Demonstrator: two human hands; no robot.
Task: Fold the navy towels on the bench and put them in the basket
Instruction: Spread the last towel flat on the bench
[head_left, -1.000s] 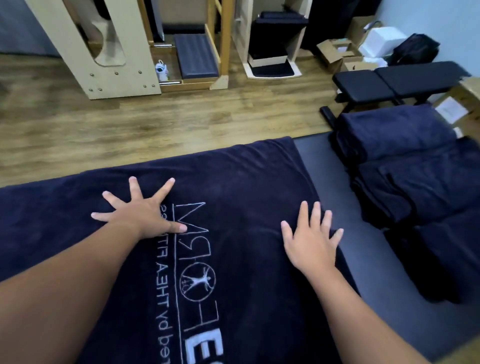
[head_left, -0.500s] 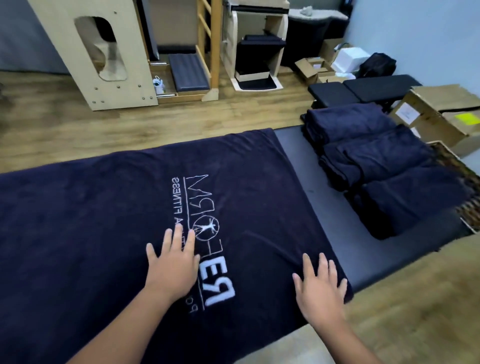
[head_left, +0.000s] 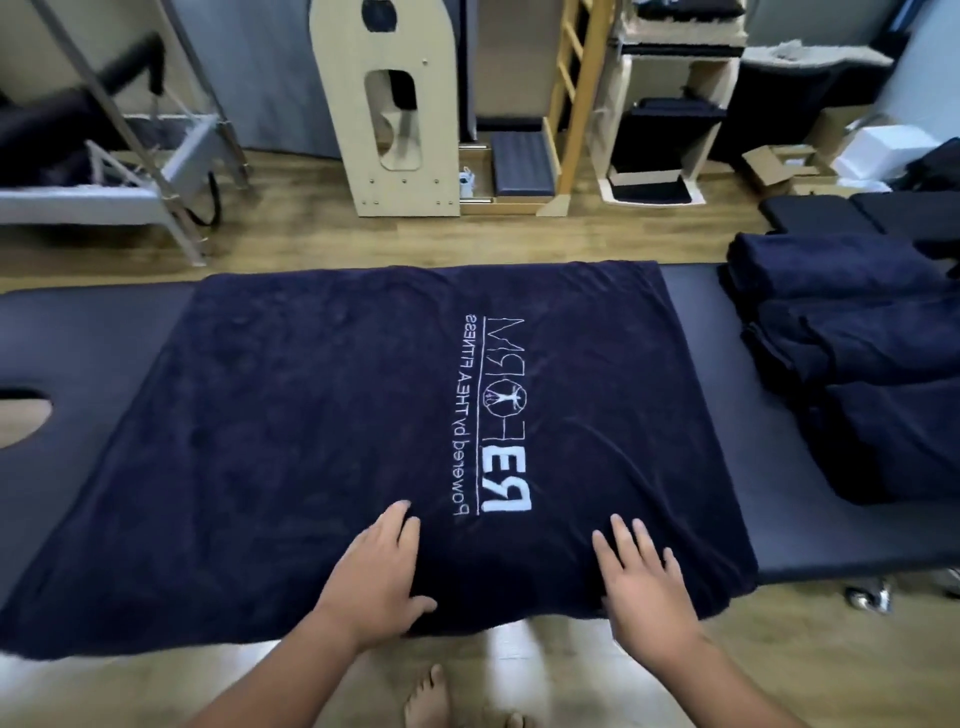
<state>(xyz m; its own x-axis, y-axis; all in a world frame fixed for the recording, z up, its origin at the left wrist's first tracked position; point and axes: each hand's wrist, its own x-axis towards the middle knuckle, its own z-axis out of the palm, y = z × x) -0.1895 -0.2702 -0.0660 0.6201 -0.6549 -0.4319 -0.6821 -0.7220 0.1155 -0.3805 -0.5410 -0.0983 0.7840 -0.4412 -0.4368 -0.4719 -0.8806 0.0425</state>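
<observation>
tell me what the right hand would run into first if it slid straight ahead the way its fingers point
The right hand lies flat on the spread towel, fingers pointing away and slightly left. Sliding on, it would likely first cross the white printed logo; beyond that only flat towel to the far edge.

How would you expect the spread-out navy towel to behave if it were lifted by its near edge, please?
The navy towel would probably go limp: its near edge already droops over the bench. Its plush pile suggests some weight, and it should drag rather than slide. The left hand and right hand lie flat on it.
</observation>
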